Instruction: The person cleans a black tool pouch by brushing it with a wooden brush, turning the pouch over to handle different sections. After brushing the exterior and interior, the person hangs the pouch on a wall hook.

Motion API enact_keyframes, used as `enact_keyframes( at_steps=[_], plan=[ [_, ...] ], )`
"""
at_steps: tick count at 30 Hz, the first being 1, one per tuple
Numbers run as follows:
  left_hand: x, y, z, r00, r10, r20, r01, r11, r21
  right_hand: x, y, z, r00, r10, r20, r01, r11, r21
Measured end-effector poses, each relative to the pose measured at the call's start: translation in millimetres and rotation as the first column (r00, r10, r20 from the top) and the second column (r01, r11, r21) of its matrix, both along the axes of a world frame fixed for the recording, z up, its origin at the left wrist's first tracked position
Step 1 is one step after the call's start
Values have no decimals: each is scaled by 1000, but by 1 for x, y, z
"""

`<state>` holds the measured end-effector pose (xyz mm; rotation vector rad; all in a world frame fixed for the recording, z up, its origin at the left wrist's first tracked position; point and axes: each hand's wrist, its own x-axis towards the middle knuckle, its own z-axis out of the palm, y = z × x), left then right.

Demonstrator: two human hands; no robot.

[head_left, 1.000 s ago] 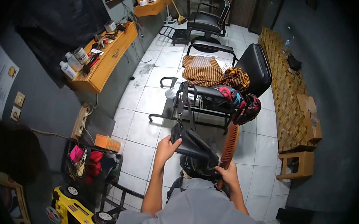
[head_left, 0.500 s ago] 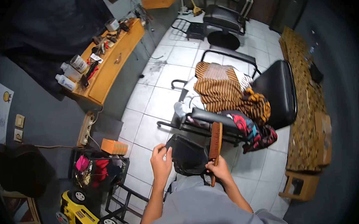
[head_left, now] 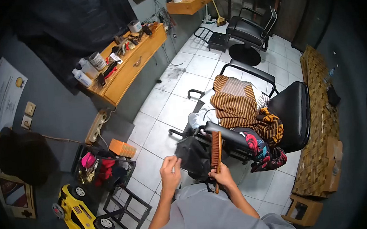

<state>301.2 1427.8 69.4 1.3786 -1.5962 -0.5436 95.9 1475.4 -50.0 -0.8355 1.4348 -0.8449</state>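
Note:
My right hand [head_left: 223, 176] is closed around the handle of a wooden brush [head_left: 216, 152]. The brush stands upright with its brown bristles turned to the left. To its left hangs a black, soft, bag-like thing [head_left: 193, 156] with a creased surface, close in front of my body. My left hand [head_left: 170, 173] pinches the left edge of this black thing between thumb and fingers. Its lower part is partly hidden by my grey shirt. The brush overlaps its right side in this view.
Ahead stands a black chair [head_left: 288, 115] heaped with striped cloth [head_left: 235, 101]. A wooden shelf [head_left: 132, 67] with bottles and tools is at left. Below it are a crate [head_left: 97, 168] and a yellow toy car [head_left: 82, 217]. Another black chair [head_left: 247, 31] stands farther back.
My view has shifted, so the room sits lower and more to the right. My left fingers have drawn together at the black thing's edge, and it looks more crumpled. The brush remains in my right hand.

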Motion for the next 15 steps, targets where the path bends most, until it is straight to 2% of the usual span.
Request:
enact_keyframes(
  at_steps=[3,4,8,11,12,15],
  plan=[
    [11,31,2,994,-105,8,105,994,11,13,26,-9,994,42,-103,-47,998,-48],
    [14,44,0,990,-139,-36,140,990,20,17,38,-6,989,47,-140,-57,996,-68],
    [27,100,-1,924,-378,-64,371,923,-101,29,98,-12,928,-17,-373,-37,990,-137],
    [31,144,-6,818,-566,-106,551,823,-139,44,150,26,962,-212,-171,145,930,-337],
    [32,159,-5,775,-627,-74,619,778,-107,45,169,32,983,-173,-65,139,923,-359],
    [30,198,-7,659,-748,-86,740,664,-104,50,219,37,985,-175,-13,153,895,-420]
  ],
)
